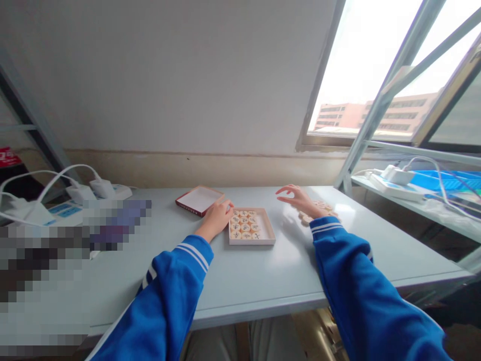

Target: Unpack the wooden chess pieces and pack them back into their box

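A shallow open box (252, 241) stands on the table, with rows of round Chinese chess pieces (245, 227) in its left and middle part; a strip along its right side shows bare bottom. My left hand (218, 219) is closed at the box's left wall, its fingers curled over the upper left edge. Right of the box, my right hand (299, 199) hovers with thumb and forefinger apart, and nothing shows between them. Loose chess pieces (306, 219) lie in a group under and beyond that hand, partly hidden by it and the sleeve.
Behind my left hand lies the red-edged box lid (202, 198), inner side up. Power strips with white plugs (102, 188) and cables stand at the far left, beside a pixelated area. A metal frame (363, 135) and a side shelf (424, 208) bound the right. A wall closes the back.
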The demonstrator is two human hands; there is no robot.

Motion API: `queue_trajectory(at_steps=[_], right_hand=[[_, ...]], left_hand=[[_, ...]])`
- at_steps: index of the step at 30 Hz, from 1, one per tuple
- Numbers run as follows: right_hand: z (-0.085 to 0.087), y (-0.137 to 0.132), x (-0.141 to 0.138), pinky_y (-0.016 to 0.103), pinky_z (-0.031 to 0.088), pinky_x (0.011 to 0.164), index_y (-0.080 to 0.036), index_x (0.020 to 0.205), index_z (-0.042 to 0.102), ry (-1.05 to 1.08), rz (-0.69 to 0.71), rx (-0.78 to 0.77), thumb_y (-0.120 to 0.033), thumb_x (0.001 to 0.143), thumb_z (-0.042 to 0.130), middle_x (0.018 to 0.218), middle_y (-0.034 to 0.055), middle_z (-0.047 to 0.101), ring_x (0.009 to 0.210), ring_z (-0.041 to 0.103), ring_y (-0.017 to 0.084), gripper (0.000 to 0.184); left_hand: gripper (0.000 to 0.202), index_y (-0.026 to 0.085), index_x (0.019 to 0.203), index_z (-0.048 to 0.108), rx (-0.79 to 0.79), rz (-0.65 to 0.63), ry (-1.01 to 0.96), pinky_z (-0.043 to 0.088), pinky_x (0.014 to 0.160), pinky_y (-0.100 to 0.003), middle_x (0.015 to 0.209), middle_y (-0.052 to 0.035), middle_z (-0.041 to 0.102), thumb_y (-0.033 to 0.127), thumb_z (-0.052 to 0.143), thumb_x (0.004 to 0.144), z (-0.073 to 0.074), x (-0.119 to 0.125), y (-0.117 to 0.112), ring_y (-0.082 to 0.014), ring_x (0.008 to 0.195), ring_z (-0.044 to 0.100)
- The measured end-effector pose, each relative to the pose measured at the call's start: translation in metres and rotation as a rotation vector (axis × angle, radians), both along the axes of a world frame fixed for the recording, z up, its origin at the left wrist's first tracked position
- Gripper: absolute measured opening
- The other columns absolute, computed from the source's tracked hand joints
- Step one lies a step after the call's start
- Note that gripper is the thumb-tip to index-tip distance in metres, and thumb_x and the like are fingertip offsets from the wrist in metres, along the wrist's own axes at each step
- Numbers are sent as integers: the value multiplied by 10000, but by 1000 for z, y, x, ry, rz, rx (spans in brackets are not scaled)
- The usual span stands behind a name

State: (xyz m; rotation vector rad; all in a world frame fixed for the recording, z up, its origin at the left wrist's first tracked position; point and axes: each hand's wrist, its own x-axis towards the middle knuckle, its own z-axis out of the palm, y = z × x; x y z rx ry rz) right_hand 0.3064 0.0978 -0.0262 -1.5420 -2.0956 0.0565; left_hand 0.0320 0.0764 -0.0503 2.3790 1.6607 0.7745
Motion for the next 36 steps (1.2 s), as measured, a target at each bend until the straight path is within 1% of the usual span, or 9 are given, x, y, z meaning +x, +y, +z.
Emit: queue_trajectory(at_steps=[3, 6, 9, 16, 21, 25, 27, 32, 36], right_hand=[[2, -9, -42, 329, 347, 782, -252, 945, 627, -92, 316, -82, -343, 758, 535, 997, 30, 599, 907, 513, 192, 227], [-1, -19, -73, 341, 318, 764, -259, 939, 626, -322, 316, -62, -219, 746, 563, 960, 34, 610, 916, 505, 212, 207], [-4, -23, -81, 342, 296, 755, -246, 910, 628, -400, 271, 21, -203, 737, 589, 976, 45, 603, 927, 492, 221, 183], [13, -24, -39, 351, 272, 777, -270, 848, 620, -212, 136, 44, -382, 753, 559, 980, 18, 593, 954, 466, 211, 159], [11, -25, 9, 379, 277, 736, -228, 775, 642, -362, -128, -98, -320, 717, 566, 886, 72, 603, 894, 475, 248, 133], [7, -23, 18, 418, 283, 761, -218, 839, 629, -378, -257, -61, -235, 700, 561, 934, 89, 594, 928, 468, 268, 156], [7, -23, 5, 409, 296, 783, -228, 869, 617, -281, -147, -30, -228, 716, 551, 951, 73, 591, 927, 481, 245, 167], [8, -35, -48, 335, 327, 807, -250, 927, 613, -97, 390, -149, -269, 737, 567, 973, 25, 597, 899, 522, 185, 196], [3, -44, -73, 349, 301, 816, -254, 950, 612, -171, 349, -242, -178, 711, 587, 935, 15, 620, 876, 539, 187, 253]], left_hand=[[183, 195, 856, 568, -25, -10, -40, 402, 685, -243, 790, -25, 575, 195, 398, 788, 0, -1, 2, -147, 731, 548], [175, 190, 841, 566, -39, -13, -60, 397, 667, -236, 769, -16, 566, 185, 401, 783, -1, -1, 5, -136, 691, 535], [170, 186, 834, 563, -33, -19, -68, 382, 636, -232, 710, -7, 550, 181, 403, 778, -3, -2, 6, -133, 660, 521], [152, 185, 826, 552, -53, -23, -78, 332, 564, -225, 595, 20, 501, 179, 408, 779, -1, -1, 5, -127, 600, 498], [152, 183, 843, 556, -57, -27, -90, 353, 583, -224, 631, 13, 538, 180, 417, 781, 0, -2, 4, -128, 624, 514], [154, 181, 850, 558, -43, -36, -97, 367, 605, -222, 647, 5, 551, 188, 419, 783, -3, -3, 6, -134, 661, 528], [161, 182, 851, 562, -37, -30, -95, 372, 616, -224, 664, 1, 559, 190, 415, 787, -4, -3, 6, -136, 674, 534], [159, 185, 856, 568, -48, -11, -78, 381, 626, -229, 680, -1, 570, 203, 424, 790, -2, -3, 4, -139, 688, 543], [166, 178, 849, 567, -35, -28, -86, 386, 648, -227, 692, -2, 572, 189, 411, 792, -1, -2, 4, -134, 690, 538]])
